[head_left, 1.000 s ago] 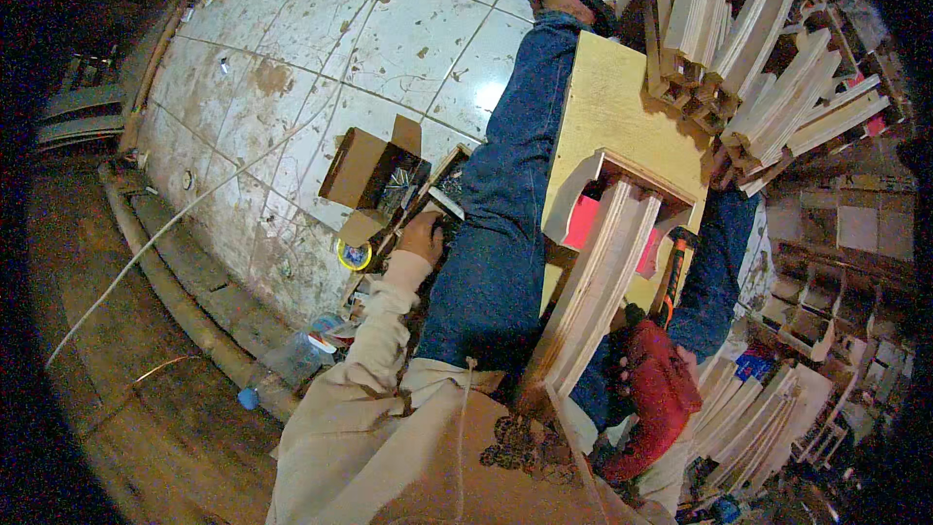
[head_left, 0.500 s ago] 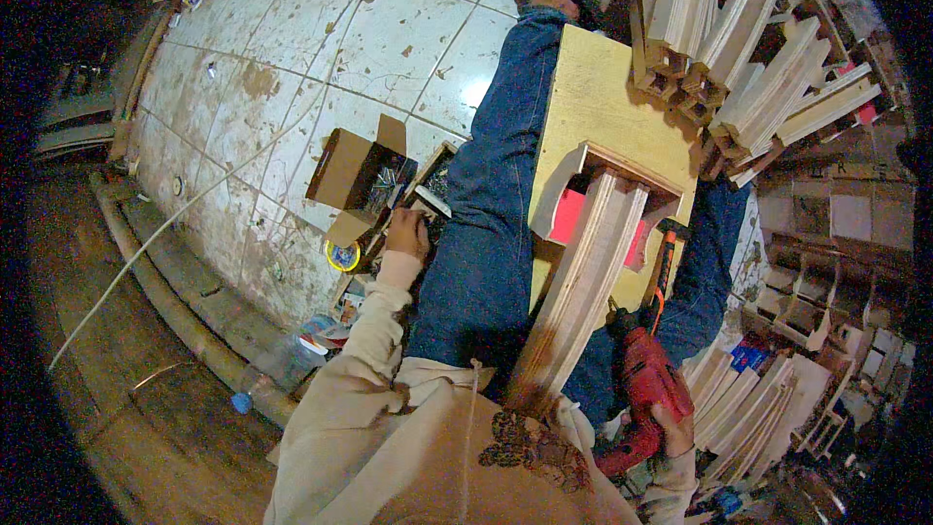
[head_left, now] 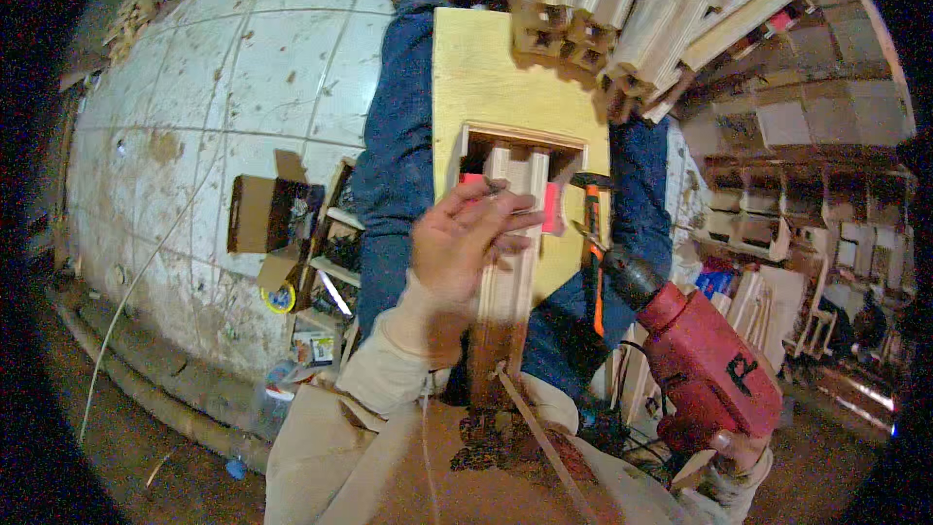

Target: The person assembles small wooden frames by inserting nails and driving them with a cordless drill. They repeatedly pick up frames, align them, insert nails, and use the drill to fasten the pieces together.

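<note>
Two hands busy — left hand (head_left: pixel 465 245) over wooden strip (head_left: pixel 509 262), right hand (head_left: pixel 736 447) gripping red drill (head_left: pixel 702 358).

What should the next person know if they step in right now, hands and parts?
Left hand: open, fingers spread over the long wooden piece, pinching something small I cannot make out.
Right hand: gripping the red power drill, its chuck beside the piece, not touching.
The piece runs from the lap into the rectangular opening of the yellow plywood board.
An orange-handled hammer lies alongside.
Done: piece seated in the opening. Left: no drilling visible yet.
</note>
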`<state>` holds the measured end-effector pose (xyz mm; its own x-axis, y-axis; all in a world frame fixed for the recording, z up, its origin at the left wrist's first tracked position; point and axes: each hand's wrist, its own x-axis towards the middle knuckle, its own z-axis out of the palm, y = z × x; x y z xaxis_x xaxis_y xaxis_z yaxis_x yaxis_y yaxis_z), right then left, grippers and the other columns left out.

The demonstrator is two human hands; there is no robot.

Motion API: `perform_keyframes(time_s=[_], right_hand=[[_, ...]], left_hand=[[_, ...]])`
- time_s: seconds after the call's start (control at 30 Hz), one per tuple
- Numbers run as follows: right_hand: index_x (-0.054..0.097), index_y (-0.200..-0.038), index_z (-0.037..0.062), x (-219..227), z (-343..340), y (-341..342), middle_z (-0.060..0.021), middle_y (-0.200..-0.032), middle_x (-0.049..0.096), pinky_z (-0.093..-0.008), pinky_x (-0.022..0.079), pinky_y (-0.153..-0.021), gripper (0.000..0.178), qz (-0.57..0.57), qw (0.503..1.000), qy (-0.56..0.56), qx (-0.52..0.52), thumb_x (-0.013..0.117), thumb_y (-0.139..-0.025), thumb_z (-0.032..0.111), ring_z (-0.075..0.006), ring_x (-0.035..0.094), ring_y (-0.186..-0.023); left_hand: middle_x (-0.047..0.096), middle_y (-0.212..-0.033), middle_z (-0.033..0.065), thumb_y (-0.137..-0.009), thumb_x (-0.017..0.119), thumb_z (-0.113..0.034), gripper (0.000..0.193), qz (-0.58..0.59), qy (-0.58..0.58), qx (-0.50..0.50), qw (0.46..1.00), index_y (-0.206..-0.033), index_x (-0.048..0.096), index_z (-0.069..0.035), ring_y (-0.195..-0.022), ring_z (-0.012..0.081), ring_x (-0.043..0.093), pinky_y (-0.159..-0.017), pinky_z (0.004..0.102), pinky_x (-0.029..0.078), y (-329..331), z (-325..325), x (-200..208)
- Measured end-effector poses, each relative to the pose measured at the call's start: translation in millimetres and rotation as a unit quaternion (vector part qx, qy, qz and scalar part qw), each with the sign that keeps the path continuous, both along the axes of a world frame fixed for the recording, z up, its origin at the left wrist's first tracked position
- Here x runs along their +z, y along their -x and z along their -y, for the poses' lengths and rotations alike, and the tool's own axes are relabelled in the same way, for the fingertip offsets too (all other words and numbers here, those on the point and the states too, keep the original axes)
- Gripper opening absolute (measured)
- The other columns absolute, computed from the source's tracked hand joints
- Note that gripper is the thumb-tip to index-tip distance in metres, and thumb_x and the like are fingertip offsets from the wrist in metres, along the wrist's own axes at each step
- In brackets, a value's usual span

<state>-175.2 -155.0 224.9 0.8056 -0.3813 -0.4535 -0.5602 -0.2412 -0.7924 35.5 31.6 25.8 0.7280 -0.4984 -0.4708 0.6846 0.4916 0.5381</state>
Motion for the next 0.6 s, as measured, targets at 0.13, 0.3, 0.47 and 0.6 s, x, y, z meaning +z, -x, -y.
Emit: perform_keyframes(time_s=[0.13,0.3,0.47,0.6], right_hand=[[0.034,-0.140,-0.0072,23.4,-11.9,-16.7,-0.0236,-0.132,0.049,-0.0373,0.040,-0.101,0.087,-0.011,1.000,0.015,0.007,0.064,-0.081,0.050,-0.0343,0.053,-0.117],[0.044,-0.128,-0.0073,32.9,-13.5,-38.4,-0.0183,-0.115,0.059,-0.0373,0.046,-0.093,0.089,-0.056,0.997,0.049,-0.031,0.078,-0.061,0.041,-0.0269,0.060,-0.103],[0.043,-0.133,-0.0013,40.9,-6.3,-64.0,-0.0146,-0.120,0.060,-0.0378,0.048,-0.095,0.061,-0.034,0.978,0.085,0.186,0.066,-0.079,0.016,-0.0274,0.059,-0.111],[0.043,-0.130,-0.0055,36.1,-14.4,-80.4,-0.0168,-0.114,0.063,-0.0378,0.049,-0.090,0.077,-0.102,0.981,0.114,0.118,0.074,-0.068,0.027,-0.0264,0.062,-0.103]], left_hand=[[0.066,-0.103,0.0160,-0.092,0.061,-0.015,0.021,-0.089,0.111,-0.017,0.990,-0.105,0.056,0.001,-0.091,0.0260,0.067,-0.074,0.0351,0.058,13.3,29.3,1.2],[0.066,-0.100,0.0133,-0.093,0.061,-0.018,0.023,-0.151,0.128,-0.052,0.979,-0.104,0.056,0.002,-0.090,0.0247,0.068,-0.078,0.0328,0.057,16.5,30.0,-5.9],[0.065,-0.103,0.0134,-0.094,0.058,-0.022,0.025,-0.172,0.100,-0.109,0.974,-0.105,0.056,0.001,-0.095,0.0237,0.066,-0.086,0.0359,0.054,16.3,31.6,-10.7],[0.060,-0.117,0.0113,-0.100,0.045,-0.031,0.034,-0.228,0.183,-0.094,0.952,-0.115,0.053,-0.002,-0.112,0.0224,0.056,-0.102,0.0387,0.041,30.9,32.6,-11.5]])
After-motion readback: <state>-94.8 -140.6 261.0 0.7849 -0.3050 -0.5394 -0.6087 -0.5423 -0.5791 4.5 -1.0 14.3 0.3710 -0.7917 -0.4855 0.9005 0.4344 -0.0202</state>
